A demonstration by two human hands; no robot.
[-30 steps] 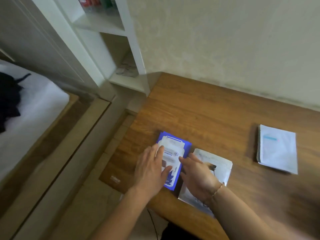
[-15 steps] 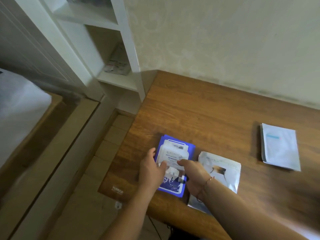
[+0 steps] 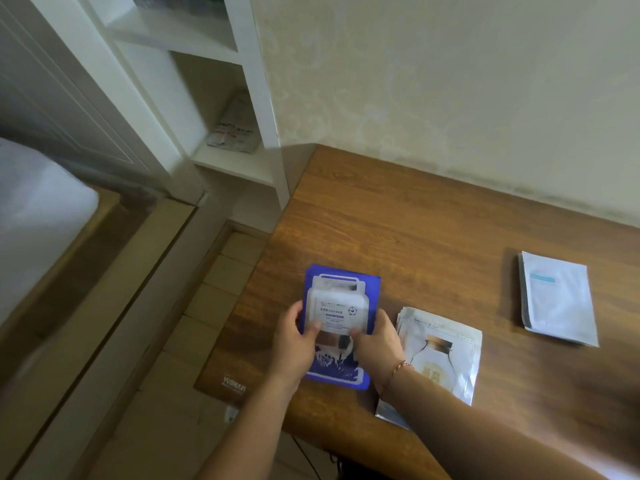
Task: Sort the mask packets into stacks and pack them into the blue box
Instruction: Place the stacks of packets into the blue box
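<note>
Holding the blue packets (image 3: pixel 337 306) by both side edges, left hand (image 3: pixel 294 341) and right hand (image 3: pixel 375 337) are curled round them on the surface (image 3: pixel 433 237) (light, bendy, slippery, so the edges are best pinched)

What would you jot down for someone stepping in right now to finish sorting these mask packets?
Left hand and right hand: both grip the sides of the blue packet stack, squaring it near the table's front left corner.
Bottle-print packet stack: lies flat just right of the right hand, its near end overhanging the table edge.
White packet stack: lies flat further right, apart from the others.
Done: the packets lie in three stacks by kind.
Left: finish squaring the blue stack, then pack all three into the blue box, which is not in view here.
</note>
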